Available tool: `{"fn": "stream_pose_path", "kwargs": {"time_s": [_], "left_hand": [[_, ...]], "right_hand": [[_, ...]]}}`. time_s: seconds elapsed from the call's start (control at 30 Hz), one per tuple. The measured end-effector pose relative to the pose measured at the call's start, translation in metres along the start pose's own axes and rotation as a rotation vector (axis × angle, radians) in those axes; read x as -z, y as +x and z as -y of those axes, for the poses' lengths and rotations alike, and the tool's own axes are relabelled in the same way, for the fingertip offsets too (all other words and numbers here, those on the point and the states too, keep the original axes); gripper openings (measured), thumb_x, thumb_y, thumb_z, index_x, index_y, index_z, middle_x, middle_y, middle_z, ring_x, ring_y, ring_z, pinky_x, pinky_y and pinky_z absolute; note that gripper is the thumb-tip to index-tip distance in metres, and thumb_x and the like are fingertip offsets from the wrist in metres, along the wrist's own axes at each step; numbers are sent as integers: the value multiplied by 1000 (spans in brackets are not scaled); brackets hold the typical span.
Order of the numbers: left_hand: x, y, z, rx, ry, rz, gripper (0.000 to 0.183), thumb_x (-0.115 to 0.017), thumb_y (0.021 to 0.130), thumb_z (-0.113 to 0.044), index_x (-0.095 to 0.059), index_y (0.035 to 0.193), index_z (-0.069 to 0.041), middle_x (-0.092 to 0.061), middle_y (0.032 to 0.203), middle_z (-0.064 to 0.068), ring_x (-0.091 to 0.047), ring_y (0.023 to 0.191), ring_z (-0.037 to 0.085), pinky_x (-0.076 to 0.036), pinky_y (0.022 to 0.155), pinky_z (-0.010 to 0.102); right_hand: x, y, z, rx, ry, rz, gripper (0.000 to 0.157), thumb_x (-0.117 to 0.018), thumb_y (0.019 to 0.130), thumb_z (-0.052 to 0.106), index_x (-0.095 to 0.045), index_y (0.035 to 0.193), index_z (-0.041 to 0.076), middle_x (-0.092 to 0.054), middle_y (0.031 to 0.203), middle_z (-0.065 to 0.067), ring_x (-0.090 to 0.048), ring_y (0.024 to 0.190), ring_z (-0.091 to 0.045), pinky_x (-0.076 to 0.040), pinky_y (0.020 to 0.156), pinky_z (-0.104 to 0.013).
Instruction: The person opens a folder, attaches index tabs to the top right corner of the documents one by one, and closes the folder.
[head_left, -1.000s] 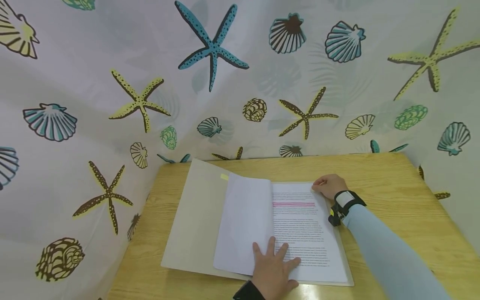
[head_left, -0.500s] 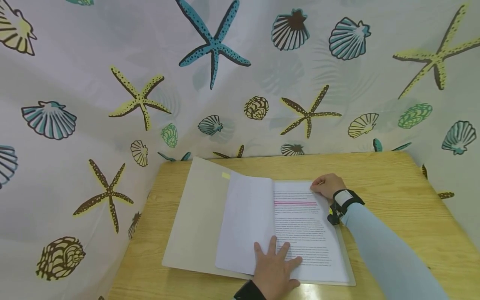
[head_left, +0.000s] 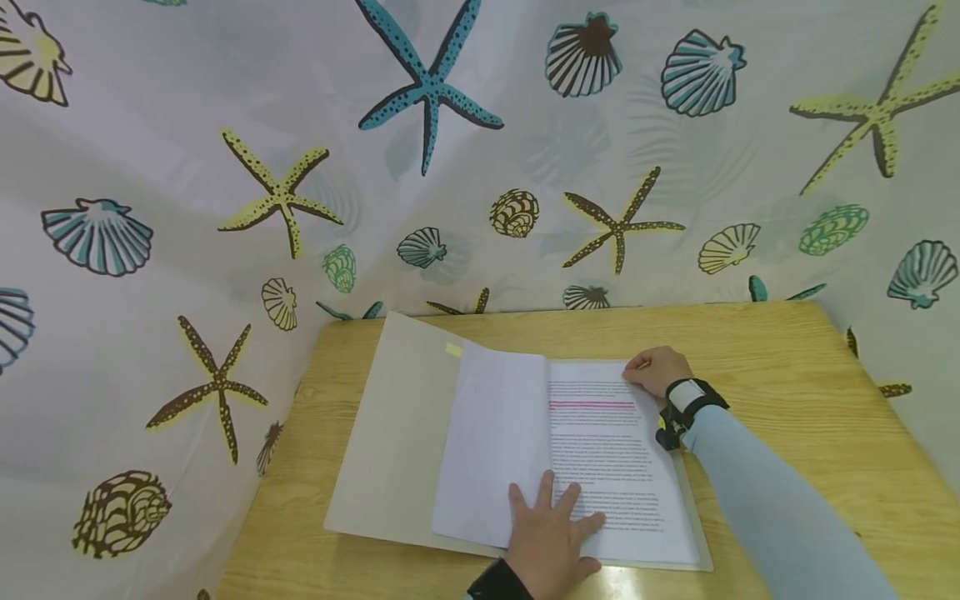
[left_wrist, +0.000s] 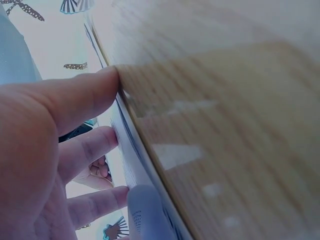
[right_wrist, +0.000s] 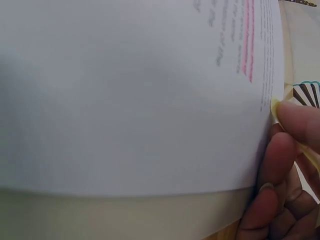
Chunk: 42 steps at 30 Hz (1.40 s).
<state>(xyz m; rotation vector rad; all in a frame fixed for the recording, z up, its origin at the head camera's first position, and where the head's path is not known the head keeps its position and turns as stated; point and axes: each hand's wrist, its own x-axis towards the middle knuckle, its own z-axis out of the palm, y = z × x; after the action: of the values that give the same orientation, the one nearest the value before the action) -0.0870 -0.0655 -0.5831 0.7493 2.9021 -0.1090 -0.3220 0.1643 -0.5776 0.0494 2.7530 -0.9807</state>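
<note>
Page (head_left: pixel 600 458) is handled in open folder (head_left: pixel 390 450).
Yellow tab (right_wrist: pixel 275 107) at edge is pinched in grip of right hand (head_left: pixel 660 372); left hand (head_left: pixel 547 537), spread wide, is laid over bottom edge.

Page (head_left: pixel 607 467): I see white, black-printed, with pink lines (head_left: pixel 592 406)
Tab (right_wrist: pixel 274 108): yellow
Folder (head_left: pixel 397 442): plain cream
Table (head_left: pixel 780 367): tan wood grain
Sleeve (head_left: pixel 772 500): pale blue
Cloth (head_left: pixel 465 187): white, multicoloured shells (head_left: pixel 582 54) and starfish (head_left: pixel 431 87)

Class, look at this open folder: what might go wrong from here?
First, the right hand pinches a yellow slip at the edge of the printed page; a hard tug might crease it. Second, the left hand lies spread across the printed page and the bowed white sheet; if it lifts, that sheet might swing over.
</note>
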Motion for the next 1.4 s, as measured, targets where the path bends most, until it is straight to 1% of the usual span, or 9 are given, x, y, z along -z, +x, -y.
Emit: {"fn": "stream_pose_path", "kwargs": {"time_s": [0.2,0.47,0.8,0.93,1.1,1.2,1.3,1.4], "left_hand": [[0,0,0,-2,10,-1,61,-53,80,-72,-43,137,-54,-39,149,-5,-28,139,37,-30,90,76],[1,1,0,-5,-17,-1,61,-55,79,-71,-45,136,-53,-40,149,-5,-29,138,38,-30,89,76],[2,0,1,-13,-53,15,60,-56,79,-70,-46,136,-52,-40,149,-4,-28,138,39,-30,89,76],[1,0,1,-12,-63,16,60,-57,80,-70,-46,136,-52,-39,149,-4,-28,138,38,-29,89,76],[1,0,1,-11,-64,6,60,-57,79,-70,-46,136,-52,-40,149,-4,-28,138,38,-29,89,76],[2,-1,1,-10,-57,-9,60,-58,79,-70,-47,135,-52,-41,148,-4,-29,138,38,-30,89,76],[2,-1,2,-9,-52,-19,60,-58,78,-70,-47,135,-52,-42,148,-4,-29,138,38,-31,88,76],[3,-1,2,-8,-56,-12,60,-58,78,-70,-47,135,-52,-41,148,-5,-29,138,38,-31,89,75]], "right_hand": [[0,1,-3,10,-25,-18,20,-70,86,24,-72,93,6,-67,81,-6,-56,75,-24,-40,60,-30],[1,1,0,5,-44,-22,20,-70,86,25,-72,93,6,-67,82,-7,-56,74,-24,-40,58,-29],[-2,4,-3,5,-65,-11,19,-69,86,24,-72,91,7,-67,83,-6,-54,76,-25,-39,61,-31],[-1,2,0,5,-87,-10,18,-69,86,24,-73,91,7,-68,86,-7,-54,78,-25,-39,63,-32],[3,-6,13,8,-124,-14,17,-68,88,23,-72,90,6,-68,92,-10,-55,78,-26,-40,62,-34],[6,-10,18,2,-159,-14,21,-68,88,24,-70,93,4,-67,93,-12,-55,76,-27,-41,61,-35],[7,-11,18,-5,-201,-19,28,-70,88,28,-68,96,2,-66,92,-14,-55,74,-27,-41,59,-36],[8,-10,12,-4,-207,-17,34,-71,86,32,-66,96,0,-66,88,-14,-56,71,-27,-41,57,-35]]}}
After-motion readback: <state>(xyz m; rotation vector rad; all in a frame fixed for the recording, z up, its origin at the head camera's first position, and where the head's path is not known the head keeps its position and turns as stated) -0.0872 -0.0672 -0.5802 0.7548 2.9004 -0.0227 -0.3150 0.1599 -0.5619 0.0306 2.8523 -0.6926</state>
